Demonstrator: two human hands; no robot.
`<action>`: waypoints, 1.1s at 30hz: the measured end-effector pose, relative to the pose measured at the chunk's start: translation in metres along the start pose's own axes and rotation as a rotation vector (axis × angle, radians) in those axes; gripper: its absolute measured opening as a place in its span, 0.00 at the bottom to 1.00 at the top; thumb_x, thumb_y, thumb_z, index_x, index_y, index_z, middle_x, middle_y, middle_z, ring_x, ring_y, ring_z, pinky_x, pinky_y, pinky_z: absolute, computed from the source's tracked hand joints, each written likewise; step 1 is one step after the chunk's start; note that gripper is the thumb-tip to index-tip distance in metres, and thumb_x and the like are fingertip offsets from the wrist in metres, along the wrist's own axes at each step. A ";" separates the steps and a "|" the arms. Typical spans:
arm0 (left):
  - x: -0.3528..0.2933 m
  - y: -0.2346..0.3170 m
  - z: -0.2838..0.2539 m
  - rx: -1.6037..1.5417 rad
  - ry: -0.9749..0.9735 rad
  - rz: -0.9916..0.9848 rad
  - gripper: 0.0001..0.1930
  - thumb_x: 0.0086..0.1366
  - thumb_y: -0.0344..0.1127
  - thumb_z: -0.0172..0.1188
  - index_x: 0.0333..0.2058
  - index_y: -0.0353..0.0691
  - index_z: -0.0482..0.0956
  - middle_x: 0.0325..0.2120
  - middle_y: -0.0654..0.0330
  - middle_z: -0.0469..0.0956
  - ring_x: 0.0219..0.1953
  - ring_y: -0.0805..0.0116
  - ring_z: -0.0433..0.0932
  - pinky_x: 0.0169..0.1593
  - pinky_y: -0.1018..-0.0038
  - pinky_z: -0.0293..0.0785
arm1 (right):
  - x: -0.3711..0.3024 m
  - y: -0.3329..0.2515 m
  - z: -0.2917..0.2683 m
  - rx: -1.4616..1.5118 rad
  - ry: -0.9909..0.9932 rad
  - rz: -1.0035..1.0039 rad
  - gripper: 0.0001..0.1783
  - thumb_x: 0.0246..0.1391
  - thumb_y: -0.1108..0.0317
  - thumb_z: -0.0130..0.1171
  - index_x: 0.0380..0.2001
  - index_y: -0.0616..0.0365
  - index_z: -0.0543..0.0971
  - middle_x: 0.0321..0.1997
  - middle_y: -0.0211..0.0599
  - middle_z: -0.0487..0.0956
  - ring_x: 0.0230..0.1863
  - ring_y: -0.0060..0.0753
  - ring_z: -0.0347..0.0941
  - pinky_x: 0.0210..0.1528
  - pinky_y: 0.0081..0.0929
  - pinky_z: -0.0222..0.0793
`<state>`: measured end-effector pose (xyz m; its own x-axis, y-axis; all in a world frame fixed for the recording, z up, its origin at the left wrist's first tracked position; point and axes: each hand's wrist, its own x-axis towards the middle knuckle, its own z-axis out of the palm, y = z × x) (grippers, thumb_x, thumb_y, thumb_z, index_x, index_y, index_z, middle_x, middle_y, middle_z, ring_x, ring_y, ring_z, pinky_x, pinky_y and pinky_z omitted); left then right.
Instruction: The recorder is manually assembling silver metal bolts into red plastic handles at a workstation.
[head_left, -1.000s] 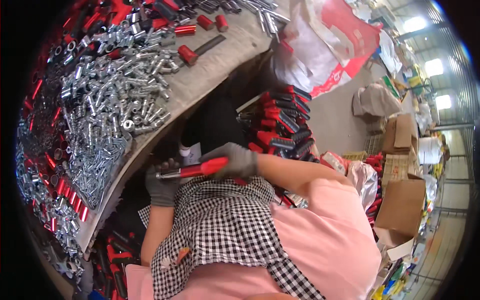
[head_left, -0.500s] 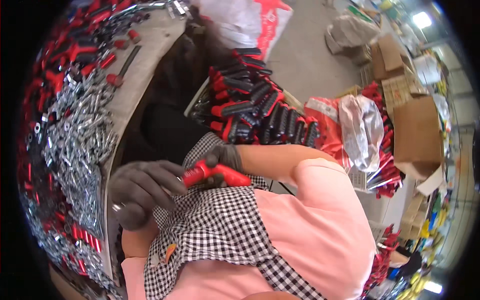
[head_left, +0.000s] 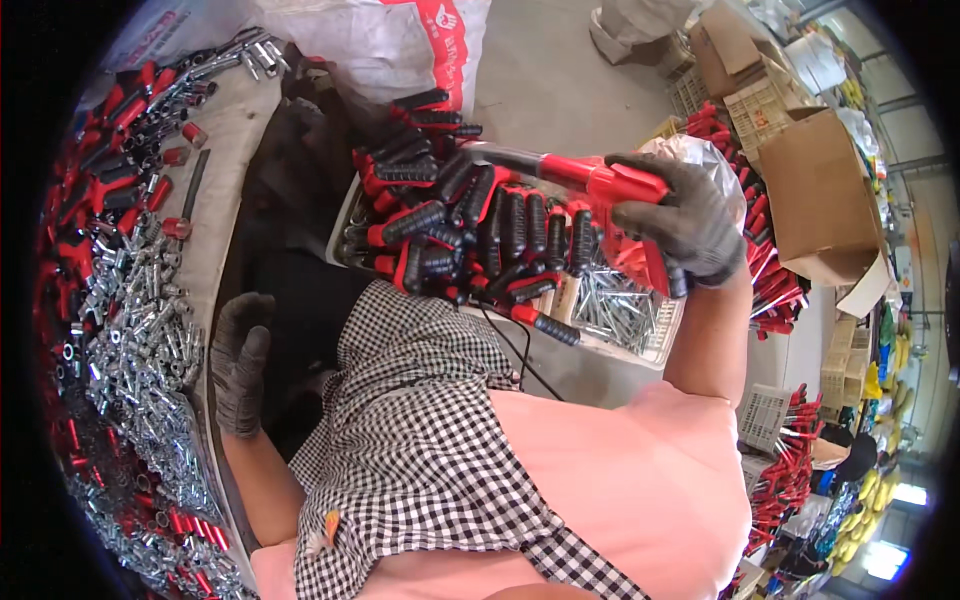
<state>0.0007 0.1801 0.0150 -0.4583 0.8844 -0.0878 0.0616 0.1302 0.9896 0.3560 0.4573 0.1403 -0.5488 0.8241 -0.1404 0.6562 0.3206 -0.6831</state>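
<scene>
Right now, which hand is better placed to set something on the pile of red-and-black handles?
Probably the right hand: it grips the red tool, whose shaft appears over the handle pile. The left hand looks empty and sits farther off, beside the bench.

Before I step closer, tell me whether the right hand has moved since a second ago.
Yes: judged against the workbench, the right hand has moved rightward, away from it, holding the red tool out past the pile of handles.

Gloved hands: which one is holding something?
The right hand, wrapped around a red tool out beside the pile of black-handled tools; the left hand is open and empty, beside the worktable.
</scene>
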 end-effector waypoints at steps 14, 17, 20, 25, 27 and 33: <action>-0.009 -0.013 0.020 0.160 -0.103 -0.203 0.19 0.60 0.40 0.61 0.46 0.37 0.73 0.40 0.62 0.74 0.44 0.72 0.71 0.50 0.75 0.67 | 0.157 0.214 0.163 -0.493 0.141 0.418 0.40 0.47 0.33 0.50 0.54 0.52 0.73 0.48 0.55 0.77 0.51 0.53 0.73 0.52 0.42 0.67; -0.015 -0.018 0.021 0.095 -0.173 -0.333 0.19 0.59 0.40 0.62 0.46 0.37 0.72 0.40 0.61 0.74 0.43 0.72 0.71 0.48 0.76 0.67 | 0.148 0.201 0.163 -0.366 0.086 0.479 0.38 0.48 0.34 0.48 0.53 0.52 0.73 0.50 0.52 0.76 0.52 0.52 0.72 0.52 0.45 0.66; -0.015 -0.024 0.019 0.156 -0.180 -0.371 0.20 0.59 0.40 0.63 0.47 0.36 0.72 0.39 0.62 0.74 0.43 0.73 0.71 0.48 0.76 0.67 | 0.143 0.195 0.162 -0.438 0.091 0.461 0.38 0.49 0.34 0.48 0.51 0.52 0.74 0.52 0.49 0.75 0.55 0.51 0.70 0.55 0.48 0.63; -0.004 -0.018 0.019 0.361 -0.197 -0.346 0.19 0.60 0.37 0.61 0.47 0.34 0.72 0.40 0.60 0.74 0.44 0.71 0.71 0.49 0.75 0.67 | 0.106 0.190 0.161 -0.640 0.480 0.134 0.37 0.45 0.37 0.55 0.51 0.53 0.74 0.55 0.48 0.71 0.60 0.51 0.61 0.62 0.49 0.52; 0.004 -0.010 0.022 0.415 -0.213 -0.332 0.18 0.60 0.36 0.60 0.47 0.34 0.72 0.40 0.59 0.74 0.45 0.70 0.71 0.50 0.75 0.68 | 0.099 0.187 0.151 -0.615 0.559 0.073 0.34 0.44 0.40 0.59 0.49 0.53 0.75 0.54 0.47 0.72 0.58 0.49 0.64 0.60 0.45 0.56; 0.013 0.005 0.022 0.464 -0.200 -0.331 0.19 0.61 0.36 0.60 0.49 0.34 0.72 0.42 0.56 0.75 0.46 0.68 0.72 0.51 0.72 0.68 | 0.087 0.156 0.107 -0.458 0.833 -0.168 0.23 0.43 0.57 0.67 0.43 0.54 0.78 0.47 0.45 0.76 0.51 0.47 0.71 0.55 0.40 0.64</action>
<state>0.0141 0.2023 0.0162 -0.3466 0.8250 -0.4464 0.3450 0.5547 0.7572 0.3545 0.5291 -0.0550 -0.2263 0.7611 0.6078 0.8376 0.4706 -0.2774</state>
